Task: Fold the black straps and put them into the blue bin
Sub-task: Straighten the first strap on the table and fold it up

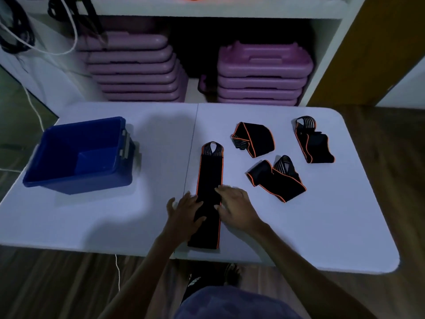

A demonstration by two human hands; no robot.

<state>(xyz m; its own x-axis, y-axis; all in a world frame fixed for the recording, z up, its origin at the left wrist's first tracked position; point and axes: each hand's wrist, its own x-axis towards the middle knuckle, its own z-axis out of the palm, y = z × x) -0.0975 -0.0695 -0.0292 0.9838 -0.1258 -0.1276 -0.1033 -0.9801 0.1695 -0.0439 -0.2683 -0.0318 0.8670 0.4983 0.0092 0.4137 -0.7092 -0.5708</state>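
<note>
Strap [210, 176] under both flat hands

My white folding table [322, 226] spans the middle. Behind it at twelve o'clock, the white shelf [326, 65] holds two stacks of purple cases [264, 74]. At eleven o'clock, black cords [16, 33] hang.

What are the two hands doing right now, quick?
Left hand: open, fingers spread, resting flat on the left edge of the stretched-out black strap.
Right hand: open, fingertips pressing on the same strap's right edge; gripping nothing.
</note>
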